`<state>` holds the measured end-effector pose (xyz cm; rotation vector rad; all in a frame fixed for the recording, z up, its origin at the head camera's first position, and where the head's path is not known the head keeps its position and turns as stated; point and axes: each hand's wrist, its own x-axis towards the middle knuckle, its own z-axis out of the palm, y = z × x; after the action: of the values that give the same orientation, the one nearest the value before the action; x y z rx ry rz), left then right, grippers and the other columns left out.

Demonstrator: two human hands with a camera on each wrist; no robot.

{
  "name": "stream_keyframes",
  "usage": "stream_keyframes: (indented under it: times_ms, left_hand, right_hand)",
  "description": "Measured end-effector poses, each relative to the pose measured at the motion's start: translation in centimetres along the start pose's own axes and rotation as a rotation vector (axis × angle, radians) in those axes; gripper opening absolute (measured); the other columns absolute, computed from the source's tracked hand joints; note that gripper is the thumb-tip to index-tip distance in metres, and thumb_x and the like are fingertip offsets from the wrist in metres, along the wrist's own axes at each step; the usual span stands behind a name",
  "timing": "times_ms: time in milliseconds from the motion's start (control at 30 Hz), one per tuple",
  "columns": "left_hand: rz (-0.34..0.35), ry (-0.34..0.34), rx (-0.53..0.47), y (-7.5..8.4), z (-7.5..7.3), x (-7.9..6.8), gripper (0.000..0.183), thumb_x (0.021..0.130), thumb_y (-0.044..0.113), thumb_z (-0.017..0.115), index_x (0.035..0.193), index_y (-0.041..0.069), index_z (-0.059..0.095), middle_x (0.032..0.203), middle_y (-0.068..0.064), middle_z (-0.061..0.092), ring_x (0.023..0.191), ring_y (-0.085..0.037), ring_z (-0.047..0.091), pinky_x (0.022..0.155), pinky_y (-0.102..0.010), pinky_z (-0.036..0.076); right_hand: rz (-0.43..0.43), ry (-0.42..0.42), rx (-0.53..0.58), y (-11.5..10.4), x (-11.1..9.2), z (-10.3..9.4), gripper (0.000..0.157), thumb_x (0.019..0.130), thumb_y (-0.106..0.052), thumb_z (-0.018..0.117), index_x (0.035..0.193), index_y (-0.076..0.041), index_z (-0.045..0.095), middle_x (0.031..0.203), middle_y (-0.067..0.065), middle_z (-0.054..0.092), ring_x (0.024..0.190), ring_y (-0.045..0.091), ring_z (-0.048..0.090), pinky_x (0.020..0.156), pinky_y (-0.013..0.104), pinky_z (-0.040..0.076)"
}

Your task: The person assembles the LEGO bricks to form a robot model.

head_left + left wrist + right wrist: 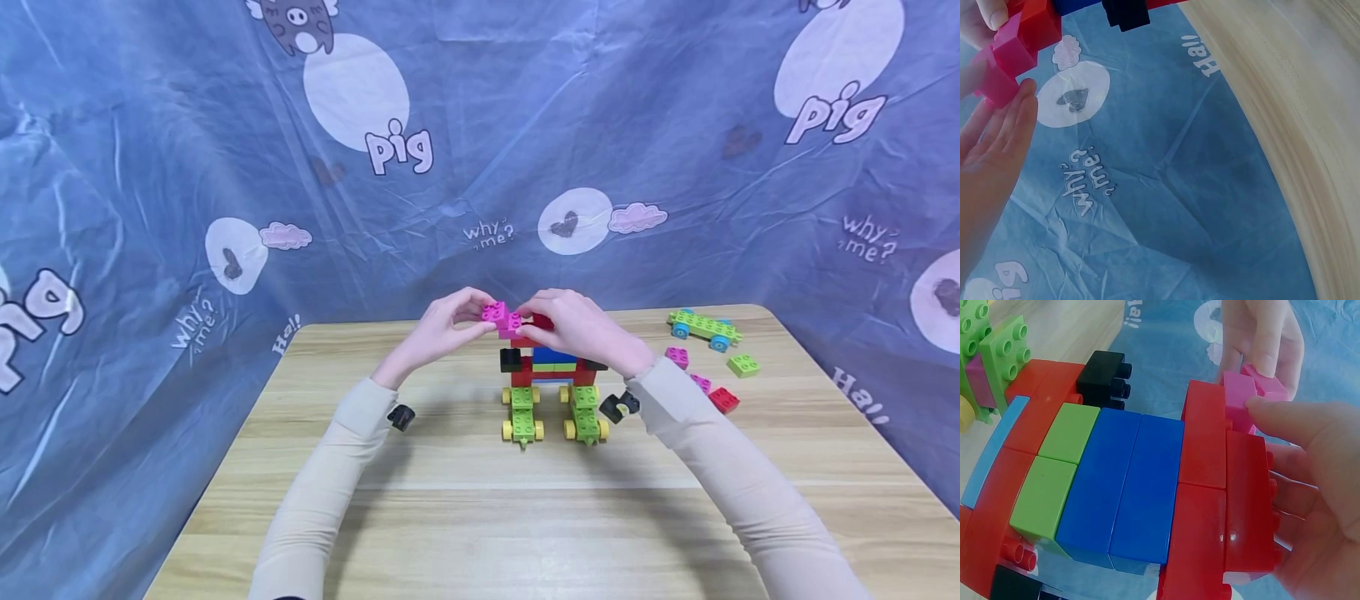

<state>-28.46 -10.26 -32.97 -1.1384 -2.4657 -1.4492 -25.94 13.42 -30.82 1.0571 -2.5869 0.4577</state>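
A toy built of Duplo-style bricks stands mid-table on two lime-green wheeled bases (pixel 522 421) with yellow wheels. Blue bricks (pixel 1119 487) fill its middle, with red bricks (pixel 1202 440) above and a black brick (pixel 511 360) at the side. Two joined pink bricks step out from its upper left corner. My left hand (pixel 447 327) pinches the outer pink brick (pixel 495 313) between thumb and fingers. The thumb and fingers of my right hand (pixel 581 327) grip the inner pink brick (pixel 1239 400), the other fingers lying behind the top red brick (pixel 1249 503).
On the right of the wooden table (pixel 480 533) lie a lime-green car base (pixel 701 324) with blue wheels, a lime-green brick (pixel 743 365), pink bricks (pixel 677 357) and a red brick (pixel 723 400). A blue printed cloth (pixel 480 167) hangs behind and at the sides.
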Motion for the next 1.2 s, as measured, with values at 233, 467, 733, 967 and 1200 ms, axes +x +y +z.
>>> stream_keyframes:
  times_ms: [233, 467, 733, 967, 1200]
  left_hand:
    - [0.013, 0.019, 0.001, -0.1, -0.1, 0.1, 0.03, 0.085, 0.017, 0.069, 0.112, 0.008, 0.062, 0.109, -0.007, 0.066, 0.094, -0.016, 0.065, 0.091, -0.025, 0.054]
    - [0.035, 0.03, 0.015, 0.0, 0.0, 0.2, 0.031, 0.084, 0.017, 0.07, 0.112, 0.009, 0.063, 0.108, -0.006, 0.065, 0.094, -0.016, 0.065, 0.091, -0.029, 0.054]
    - [0.068, 0.039, 0.082, 0.1, 0.0, 0.4, 0.03, 0.084, 0.021, 0.07, 0.113, 0.013, 0.065, 0.104, -0.002, 0.065, 0.092, -0.013, 0.062, 0.091, -0.028, 0.054]
    - [0.041, 0.045, 0.09, 0.1, 0.1, 0.3, 0.03, 0.085, 0.022, 0.069, 0.113, 0.013, 0.064, 0.104, -0.002, 0.066, 0.091, -0.012, 0.063, 0.091, -0.024, 0.053]
    - [0.029, 0.05, 0.084, 2.2, 0.3, -0.5, 0.03, 0.085, 0.009, 0.067, 0.114, 0.003, 0.062, 0.105, -0.011, 0.064, 0.094, -0.02, 0.063, 0.095, -0.031, 0.053]
  right_hand:
    - [0.0, -0.003, 0.001, 0.0, 0.1, 0.0, 0.03, 0.086, -0.032, 0.067, 0.107, -0.01, 0.069, 0.1, 0.006, 0.071, 0.087, 0.019, 0.067, 0.076, 0.033, 0.059]
    - [0.003, -0.006, 0.0, 0.1, 0.1, -0.1, 0.03, 0.086, -0.032, 0.067, 0.107, -0.01, 0.069, 0.101, 0.006, 0.071, 0.089, 0.02, 0.067, 0.077, 0.034, 0.058]
    - [0.0, -0.004, 0.004, 0.1, 0.1, -0.1, 0.03, 0.087, -0.032, 0.066, 0.107, -0.01, 0.069, 0.101, 0.006, 0.071, 0.089, 0.021, 0.067, 0.078, 0.034, 0.058]
    - [0.007, -0.012, 0.005, 0.1, 0.1, 0.0, 0.03, 0.087, -0.032, 0.066, 0.107, -0.01, 0.069, 0.101, 0.006, 0.071, 0.089, 0.019, 0.067, 0.078, 0.034, 0.058]
    - [0.01, -0.006, 0.004, 0.2, 0.0, 0.0, 0.031, 0.087, -0.033, 0.066, 0.107, -0.01, 0.069, 0.101, 0.006, 0.071, 0.089, 0.02, 0.067, 0.078, 0.034, 0.058]
